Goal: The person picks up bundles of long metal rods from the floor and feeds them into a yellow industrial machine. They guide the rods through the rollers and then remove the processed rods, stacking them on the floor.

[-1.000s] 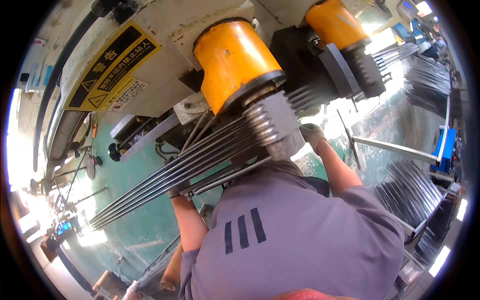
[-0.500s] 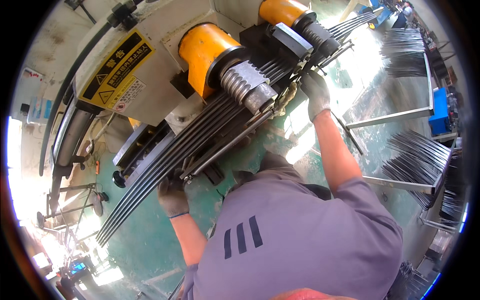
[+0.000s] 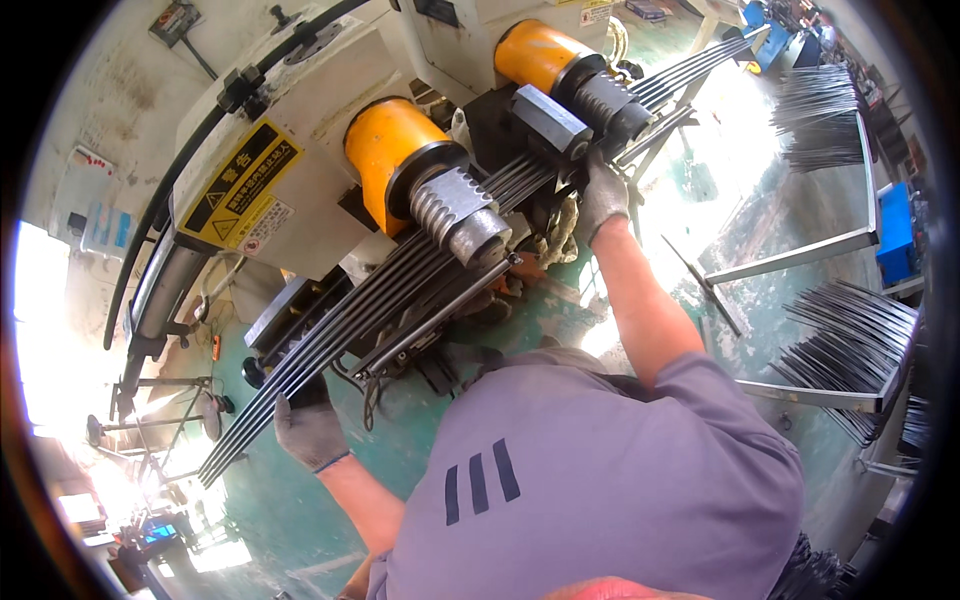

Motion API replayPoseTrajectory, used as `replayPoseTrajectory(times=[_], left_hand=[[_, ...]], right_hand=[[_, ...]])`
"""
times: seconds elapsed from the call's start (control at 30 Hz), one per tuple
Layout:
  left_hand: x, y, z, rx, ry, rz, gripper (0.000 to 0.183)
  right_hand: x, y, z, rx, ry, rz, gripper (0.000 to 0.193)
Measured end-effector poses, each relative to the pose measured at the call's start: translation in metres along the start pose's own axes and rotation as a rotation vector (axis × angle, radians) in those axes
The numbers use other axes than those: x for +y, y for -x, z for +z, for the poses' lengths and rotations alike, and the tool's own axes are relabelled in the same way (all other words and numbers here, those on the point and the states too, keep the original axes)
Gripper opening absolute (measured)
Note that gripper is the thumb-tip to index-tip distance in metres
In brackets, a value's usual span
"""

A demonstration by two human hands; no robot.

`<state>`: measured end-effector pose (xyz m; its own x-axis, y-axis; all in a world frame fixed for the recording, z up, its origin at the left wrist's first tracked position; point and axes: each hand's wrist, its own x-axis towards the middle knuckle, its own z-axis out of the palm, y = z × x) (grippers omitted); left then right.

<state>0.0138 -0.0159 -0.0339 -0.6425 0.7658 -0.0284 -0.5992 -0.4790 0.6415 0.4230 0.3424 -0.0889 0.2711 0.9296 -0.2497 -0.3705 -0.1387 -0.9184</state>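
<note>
Several long, thin, dark metal rods (image 3: 330, 330) lie side by side, running slantwise through the machine from lower left to upper right. At their lower-left stretch, my gloved left hand (image 3: 308, 432) is closed at the near edge of the rods, its thumb against them and its other fingers mostly hidden. My gloved right hand (image 3: 603, 198) reaches up to the rods beside the far ridged roller (image 3: 610, 100); its fingertips disappear in the shadow there. Between my hands, a near ridged metal roller (image 3: 455, 212) on an orange housing (image 3: 395, 150) sits over the rods.
A second orange housing (image 3: 540, 52) stands farther right. A slim bar (image 3: 440, 315) runs along the machine's near side. Metal racks (image 3: 800, 250) with dark rod bundles (image 3: 850, 335) stand at the right. A yellow-black warning label (image 3: 240, 180) marks the machine.
My left hand has shifted down-left along the rods, away from the slim bar's end. My right hand stays near the far roller. The whole view has tilted slightly, showing more of the machine.
</note>
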Motion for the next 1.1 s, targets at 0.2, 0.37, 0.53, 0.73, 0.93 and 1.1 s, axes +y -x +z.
replayPoseTrajectory(times=[0.2,0.37,0.53,0.73,0.93,1.1], left_hand=[[0.036,-0.022,0.051,0.132,-0.516,0.243,0.051],[0.066,-0.036,0.155,0.258,-0.705,0.469,0.044],[0.087,-0.062,0.206,0.123,-0.728,0.586,0.040],[0.072,-0.052,0.288,0.063,-0.845,0.603,0.039],[0.040,-0.081,0.343,-0.252,-1.438,1.093,0.027],[0.028,-0.122,0.382,-0.637,-1.975,1.686,0.033]], right_hand=[[-0.041,0.036,0.022,0.007,-0.262,0.172,0.047],[-0.060,0.037,0.028,-0.014,-0.288,0.180,0.037],[-0.042,-0.009,0.010,-0.140,-0.202,0.104,0.028],[-0.026,-0.036,0.024,-0.208,-0.074,0.047,0.025],[-0.040,-0.035,0.014,-0.187,0.020,-0.019,0.031],[-0.036,-0.042,0.014,-0.245,-0.098,0.023,0.031]])
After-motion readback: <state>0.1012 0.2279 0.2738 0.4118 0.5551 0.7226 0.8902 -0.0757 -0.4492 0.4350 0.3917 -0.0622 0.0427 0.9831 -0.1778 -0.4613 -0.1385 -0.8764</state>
